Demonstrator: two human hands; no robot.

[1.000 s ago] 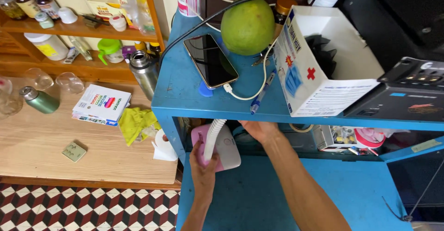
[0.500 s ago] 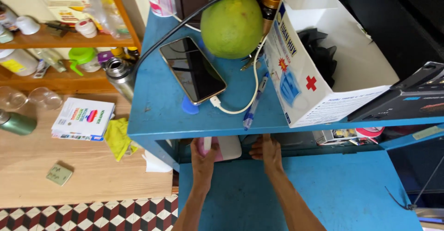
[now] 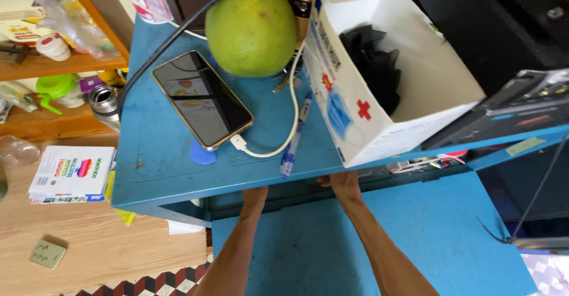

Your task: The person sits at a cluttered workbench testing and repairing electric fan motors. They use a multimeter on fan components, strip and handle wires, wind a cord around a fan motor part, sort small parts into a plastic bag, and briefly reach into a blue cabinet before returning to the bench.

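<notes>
Here, both arms reach under the top of a blue metal shelf unit [image 3: 178, 177], into the gap above its lower blue shelf [image 3: 355, 254]. The left hand [image 3: 256, 193] is almost wholly hidden behind the shelf's front edge, so whether its fingers are clenched or loose cannot be told, nor what they touch. The right hand [image 3: 339, 182] shows only its knuckles at the same edge; its fingers curl upward out of sight, and their grip cannot be made out either.

Above them on the shelf top lie a smartphone [image 3: 201, 98] on a white charging cable [image 3: 278, 136], a blue pen [image 3: 294, 137] just beside the cable, a large green pomelo [image 3: 251, 26] and an open white box with red crosses [image 3: 391, 82] holding something black. To the left stand a wooden table [image 3: 106, 242] with a small white booklet [image 3: 71, 173] and an orange shelf of clutter [image 3: 65, 65].

Working blind under a loaded top, slow, level movements would seem wise, lest a jolt roll the fruit or slide the phone off.
</notes>
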